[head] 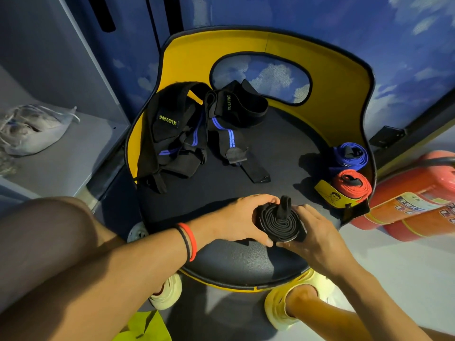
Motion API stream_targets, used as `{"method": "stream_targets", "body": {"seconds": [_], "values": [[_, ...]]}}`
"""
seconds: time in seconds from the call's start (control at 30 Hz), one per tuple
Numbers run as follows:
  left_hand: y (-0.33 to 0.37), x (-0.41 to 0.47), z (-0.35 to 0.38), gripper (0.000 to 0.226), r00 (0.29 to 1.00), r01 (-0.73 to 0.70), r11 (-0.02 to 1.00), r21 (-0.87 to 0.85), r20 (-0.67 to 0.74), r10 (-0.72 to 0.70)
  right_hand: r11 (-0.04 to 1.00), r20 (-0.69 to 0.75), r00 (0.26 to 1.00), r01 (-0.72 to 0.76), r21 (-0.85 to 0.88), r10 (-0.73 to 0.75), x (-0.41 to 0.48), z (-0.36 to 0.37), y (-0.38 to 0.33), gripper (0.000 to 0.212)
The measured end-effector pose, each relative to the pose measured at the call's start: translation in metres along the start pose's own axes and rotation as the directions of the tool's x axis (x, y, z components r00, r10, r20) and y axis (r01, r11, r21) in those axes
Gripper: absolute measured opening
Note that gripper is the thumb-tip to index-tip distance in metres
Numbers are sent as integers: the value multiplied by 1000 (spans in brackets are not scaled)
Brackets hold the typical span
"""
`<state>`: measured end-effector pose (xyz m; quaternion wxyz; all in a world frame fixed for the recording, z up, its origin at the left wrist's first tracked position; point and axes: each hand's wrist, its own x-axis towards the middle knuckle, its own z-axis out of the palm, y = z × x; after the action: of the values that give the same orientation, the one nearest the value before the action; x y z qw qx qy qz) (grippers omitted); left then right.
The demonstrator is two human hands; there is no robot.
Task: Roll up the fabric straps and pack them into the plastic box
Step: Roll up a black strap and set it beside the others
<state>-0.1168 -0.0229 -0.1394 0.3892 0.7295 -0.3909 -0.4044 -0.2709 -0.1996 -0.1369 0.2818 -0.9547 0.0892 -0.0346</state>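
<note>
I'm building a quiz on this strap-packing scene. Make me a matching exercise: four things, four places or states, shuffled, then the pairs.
Things:
1. black strap roll
2. red strap roll
3. blue strap roll
4. black Xueying wraps

States:
A. unrolled in a heap at the seat's back left
B. held between both hands
C. rolled, farthest back on the seat's right edge
D. rolled, beside a yellow label

Pairs: 1-B, 2-D, 3-C, 4-A

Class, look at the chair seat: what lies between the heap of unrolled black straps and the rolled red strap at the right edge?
In the head view, only bare dark seat lies between the black straps and the red roll; one loose strap end reaches partway across.
</note>
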Motion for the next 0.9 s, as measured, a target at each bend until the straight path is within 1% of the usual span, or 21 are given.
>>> {"method": "stream_targets", "body": {"seconds": [0.07, 0.13, 0.2, 0.27, 0.3, 0.37, 0.5, 0.7, 0.83, 0.9], "values": [[-2, -2, 1, 89, 999, 4, 1000, -21, -44, -5, 1000, -8, 1000, -24, 8, 24, -1, 1, -4, 72], [-3, -3, 3, 87, 996, 24, 999, -45, -81, -28, 995, -3, 998, -63, 83, 64, -3, 3, -9, 75], [-3, -5, 7, 84, 991, 33, 997, -74, -125, -43, 979, 26, 994, -110, 169, 107, -5, 5, -13, 83], [0, -6, 10, 82, 985, 33, 996, -86, -164, -46, 971, 38, 990, -140, 191, 136, -4, 5, -15, 85], [2, -6, 11, 82, 984, 26, 997, -74, -172, -38, 972, 35, 989, -147, 182, 143, -2, 4, -15, 82], [6, -6, 8, 86, 987, 7, 1000, 8, -162, -6, 978, 23, 990, -141, 151, 139, 0, 1, -13, 78], [8, -3, 1, 88, 997, -32, 982, 187, -63, 45, 990, 35, 995, -93, 103, 90, 2, -4, -12, 78], [11, 0, 1, 68, 989, -66, 984, 164, -122, 86, 990, 43, 990, -135, 31, 134, 2, -5, -12, 82], [15, 6, -2, 66, 973, -72, 984, 163, -206, 105, 989, -26, 990, -142, -37, 141, 5, -10, -20, 77], [17, 12, -8, 73, 964, -47, 987, 152, -251, 85, 987, -75, 988, -143, -76, 137, 11, -17, -22, 78]]}}
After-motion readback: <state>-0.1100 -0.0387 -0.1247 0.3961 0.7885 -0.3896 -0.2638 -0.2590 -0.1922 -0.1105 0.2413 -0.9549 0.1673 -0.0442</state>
